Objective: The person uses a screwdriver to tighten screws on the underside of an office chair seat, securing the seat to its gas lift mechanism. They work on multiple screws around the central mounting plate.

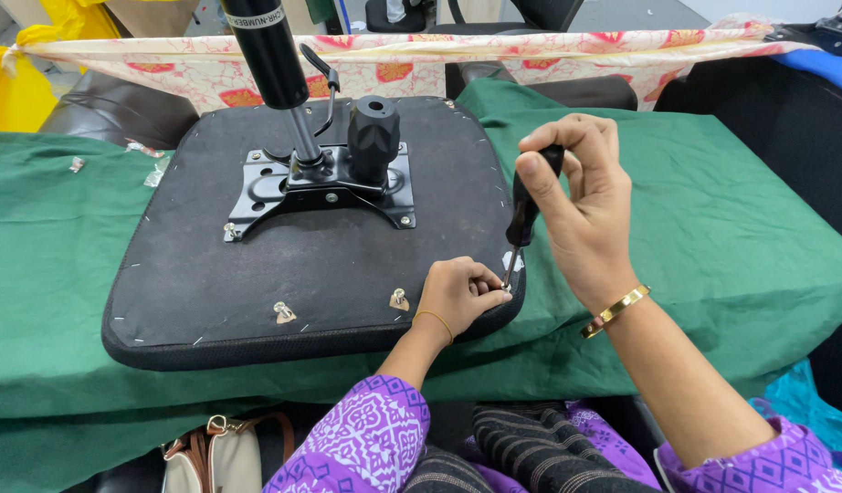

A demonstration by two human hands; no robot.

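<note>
Seat pan (pixel 257 274), black, upside down on green cloth (pixel 713 228). Mechanism plate (pixel 325 187) bolted at its centre, with gas cylinder (pixel 270 55) and knob (pixel 373 132). Right hand (pixel 581 205) grips a screwdriver (pixel 523 215) upright, tip at the seat's near right corner. Left hand (pixel 459 294) rests there, fingers pinched around the screw (pixel 506 288). Two more fittings (pixel 284 312) sit along the near edge.

I see the upturned seat base (pixel 257 274) lying on the cloth-covered table (pixel 713 228) at frame centre, its bracket (pixel 321 187) above middle, a handbag (pixel 215 456) at lower left.
</note>
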